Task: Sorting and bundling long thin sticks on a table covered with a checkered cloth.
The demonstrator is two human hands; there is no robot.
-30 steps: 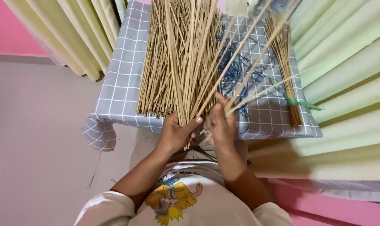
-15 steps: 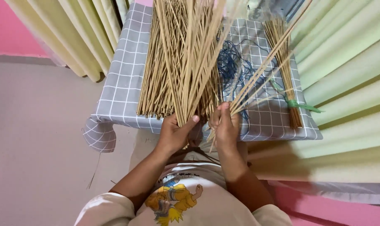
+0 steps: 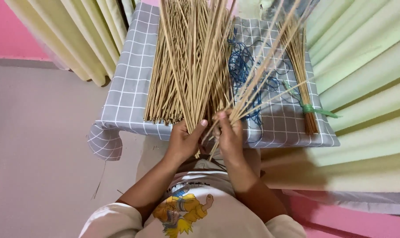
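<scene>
Both hands' fingers still pinch sticks; the right hand [image 3: 230, 134] has moved closer to the left hand [image 3: 185, 139].

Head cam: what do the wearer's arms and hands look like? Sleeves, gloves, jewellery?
Both hands are bare: no gloves, rings or watch show on the left hand or the right hand. Forearms are uncovered up to short white sleeves near the bottom edge. The sleeves belong to a white T-shirt with a yellow and blue cartoon print on the chest. Fingernails look short and unpainted.
</scene>
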